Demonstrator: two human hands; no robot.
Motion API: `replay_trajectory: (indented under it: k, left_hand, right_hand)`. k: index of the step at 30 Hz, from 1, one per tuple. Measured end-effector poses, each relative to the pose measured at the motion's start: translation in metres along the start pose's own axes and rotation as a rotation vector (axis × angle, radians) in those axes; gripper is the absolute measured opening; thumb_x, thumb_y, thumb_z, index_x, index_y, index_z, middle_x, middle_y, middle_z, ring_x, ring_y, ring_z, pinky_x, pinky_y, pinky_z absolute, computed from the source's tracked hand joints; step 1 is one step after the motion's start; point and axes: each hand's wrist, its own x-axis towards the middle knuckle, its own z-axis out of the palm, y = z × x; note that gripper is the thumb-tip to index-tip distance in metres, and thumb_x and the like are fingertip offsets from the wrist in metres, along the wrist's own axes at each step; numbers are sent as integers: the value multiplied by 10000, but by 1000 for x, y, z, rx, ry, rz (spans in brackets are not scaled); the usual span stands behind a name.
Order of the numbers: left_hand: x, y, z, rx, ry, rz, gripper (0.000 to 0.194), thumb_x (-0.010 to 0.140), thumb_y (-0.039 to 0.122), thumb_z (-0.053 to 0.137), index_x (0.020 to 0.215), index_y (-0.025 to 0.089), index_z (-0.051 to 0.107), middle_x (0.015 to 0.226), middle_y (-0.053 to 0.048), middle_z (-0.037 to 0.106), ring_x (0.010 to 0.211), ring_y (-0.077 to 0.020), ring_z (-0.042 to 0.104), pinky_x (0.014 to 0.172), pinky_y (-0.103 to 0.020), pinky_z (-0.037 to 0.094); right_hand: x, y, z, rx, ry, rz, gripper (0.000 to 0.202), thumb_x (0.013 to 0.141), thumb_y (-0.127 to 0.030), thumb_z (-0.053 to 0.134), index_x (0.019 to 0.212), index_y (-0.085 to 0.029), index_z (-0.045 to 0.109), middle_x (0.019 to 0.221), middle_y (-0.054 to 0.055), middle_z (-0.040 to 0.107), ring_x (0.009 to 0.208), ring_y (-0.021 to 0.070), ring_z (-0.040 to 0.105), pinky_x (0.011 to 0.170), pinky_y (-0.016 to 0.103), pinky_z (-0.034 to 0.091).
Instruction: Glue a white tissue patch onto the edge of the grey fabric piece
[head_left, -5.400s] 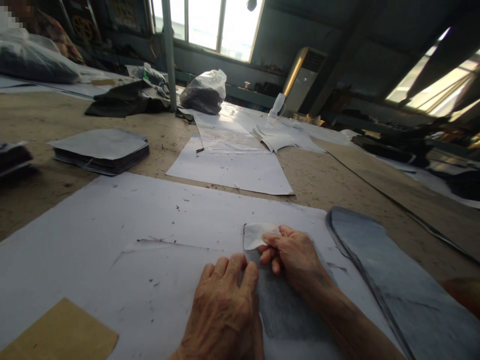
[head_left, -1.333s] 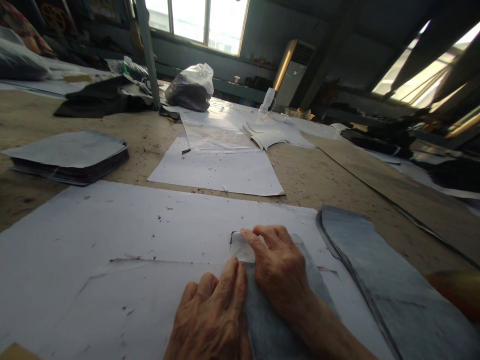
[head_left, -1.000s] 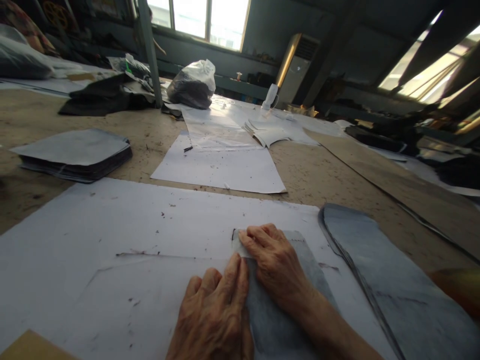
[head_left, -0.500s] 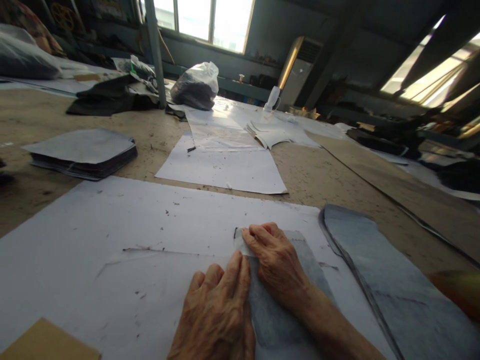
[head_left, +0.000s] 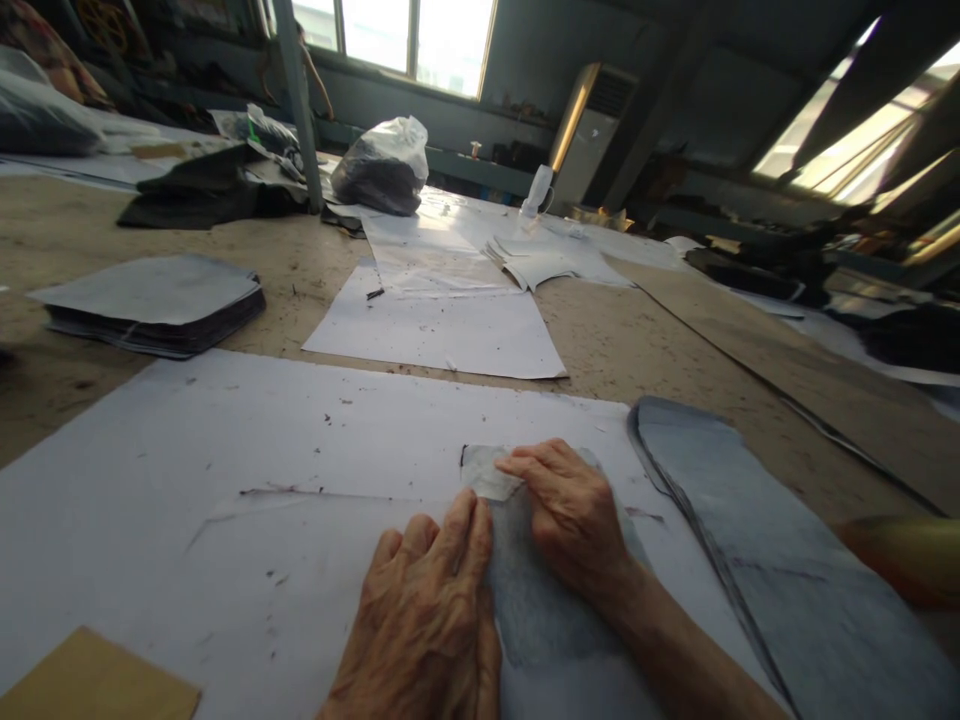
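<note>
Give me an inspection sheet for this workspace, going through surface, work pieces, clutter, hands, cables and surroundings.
Surface: brown tabletop, marked and littered; large white sheet spread on it, creased.
Work pieces: grey piece under the hands, small whitish patch at its far end; long grey stack on the right.
Clutter: dark specks on the sheet, tan card near left, squarish stack beyond, plastic bag with dark contents farther back.
Left hand: laid flat, fingertips at the patch's near edge.
Right hand: fingertips on the patch; grip unclear.
Cables: nothing seen.
Surroundings: post, bright window, another person behind the post.
</note>
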Motion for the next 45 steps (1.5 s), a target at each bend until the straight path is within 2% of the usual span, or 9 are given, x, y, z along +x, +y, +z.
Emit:
replay_trajectory:
  k: [5, 10, 14, 19, 24, 31, 35, 40, 45]
  left_hand:
    - [-4, -2, 6, -28, 84, 25, 543, 780, 214, 400, 1317, 153, 346, 1324, -76, 409, 999, -235, 469, 824, -406, 407]
    - [-6, -1, 10, -111, 141, -93, 604, 740, 251, 454, 1295, 72, 296, 1301, -168, 359, 1038, -256, 461, 842, -403, 438]
    - [-5, 1, 8, -185, 118, -158, 563, 725, 240, 456, 1253, 81, 342, 1277, -158, 373, 992, -239, 485, 854, -388, 441]
    - [-4, 3, 4, -138, 117, -86, 555, 731, 231, 438, 1272, 116, 391, 1299, -112, 411, 1090, -272, 433, 911, -448, 384]
    - [-2, 4, 0, -131, 21, -78, 495, 767, 228, 400, 1251, 138, 449, 1276, -86, 452, 1053, -266, 443, 901, -452, 368]
    - [-4, 5, -2, -119, -5, -79, 499, 784, 219, 382, 1274, 135, 424, 1304, -94, 420, 1085, -267, 432, 931, -451, 342]
    - [-5, 5, 3, -111, 28, -89, 506, 785, 213, 389, 1283, 122, 394, 1313, -112, 406, 1134, -276, 412, 953, -470, 326]
    - [-7, 5, 10, -169, 129, -143, 564, 768, 201, 417, 1305, 82, 288, 1326, -142, 358, 1224, -258, 335, 998, -432, 316]
    - [-5, 5, 7, -294, 179, -236, 577, 705, 192, 463, 1245, 60, 307, 1256, -179, 378, 1186, -282, 373, 976, -423, 355]
  right_hand:
    - [2, -6, -1, -4, -114, -71, 243, 792, -65, 383, 816, -125, 617, 728, 71, 587, 717, 168, 495, 668, 294, 435]
    - [1, -9, -7, -4, -139, -114, 172, 794, -203, 488, 901, -123, 596, 789, 78, 583, 751, 182, 487, 682, 322, 430]
    - [3, -12, -7, -4, -189, -151, 162, 822, -187, 460, 846, -137, 612, 753, 67, 565, 739, 171, 467, 680, 310, 414]
    - [4, -14, -2, 16, -267, -193, 235, 851, -176, 407, 752, -118, 612, 662, 58, 524, 661, 156, 443, 658, 304, 406]
    - [6, -9, -10, 26, -238, -149, 195, 842, -175, 444, 782, -150, 628, 712, 42, 578, 700, 140, 520, 685, 262, 443]
    - [-9, 4, -42, -147, -68, 92, 213, 806, -90, 461, 910, -171, 629, 878, 45, 632, 822, 151, 588, 744, 268, 479]
    - [-17, -1, -35, -197, -90, 86, 184, 823, -118, 464, 883, -173, 629, 825, 48, 627, 779, 158, 582, 712, 275, 483]
    - [-5, -14, -18, -217, -184, -58, 104, 813, -166, 546, 893, -148, 612, 836, 63, 617, 803, 180, 537, 729, 282, 443]
    - [1, -21, -7, -243, -287, -189, 170, 826, -78, 444, 743, -131, 582, 720, 58, 560, 670, 165, 457, 641, 266, 388]
